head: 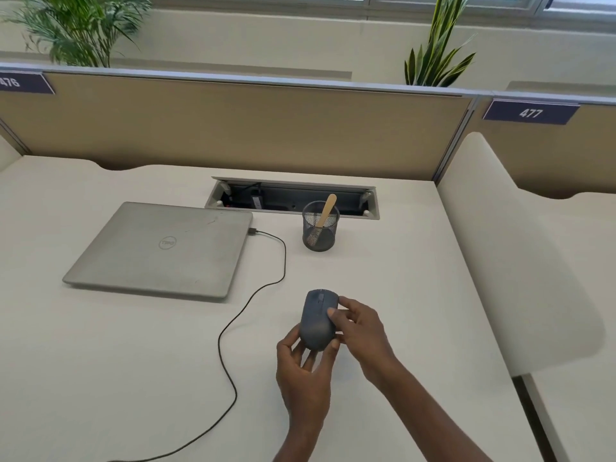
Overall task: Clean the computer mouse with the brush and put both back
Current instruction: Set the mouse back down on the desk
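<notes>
A dark grey computer mouse (316,320) is held above the white desk (100,378), buttons facing up and pointing away from me. My left hand (301,371) cups its rear end from below, fingers curled around it. My right hand (358,331) grips its right side, thumb on top and fingers underneath. The brush (325,213), with a pale wooden handle, stands bristles down in a black mesh pen cup (320,236) farther back on the desk, untouched.
A shut silver laptop (163,250) lies to the left, with a black cable (266,288) running from its side across the desk toward me. An open cable tray (293,198) sits behind the cup. A beige partition (233,128) bounds the back, and a white divider (500,261) the right.
</notes>
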{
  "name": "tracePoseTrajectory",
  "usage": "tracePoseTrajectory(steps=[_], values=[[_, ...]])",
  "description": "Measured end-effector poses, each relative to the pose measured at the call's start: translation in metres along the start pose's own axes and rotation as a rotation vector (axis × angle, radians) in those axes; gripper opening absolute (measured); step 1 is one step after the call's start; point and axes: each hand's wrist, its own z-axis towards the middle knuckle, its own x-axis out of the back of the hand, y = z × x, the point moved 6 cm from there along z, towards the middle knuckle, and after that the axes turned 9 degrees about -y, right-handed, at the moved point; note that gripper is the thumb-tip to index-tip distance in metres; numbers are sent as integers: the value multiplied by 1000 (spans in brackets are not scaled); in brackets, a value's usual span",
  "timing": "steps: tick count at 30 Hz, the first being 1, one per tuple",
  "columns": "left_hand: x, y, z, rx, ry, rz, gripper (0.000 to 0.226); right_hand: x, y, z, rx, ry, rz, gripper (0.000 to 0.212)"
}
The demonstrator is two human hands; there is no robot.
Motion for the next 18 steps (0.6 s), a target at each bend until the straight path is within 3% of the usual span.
tracePoseTrajectory(steps=[4,8,18], values=[[6,-4,2,7,-68,125,24,10,13,8,-35,-2,25,42],[7,-6,7,61,-64,143,13,9,24,11,-52,-14,-12,40],[13,-12,4,63,-68,349,40,8,33,5,-66,10,-159,35]])
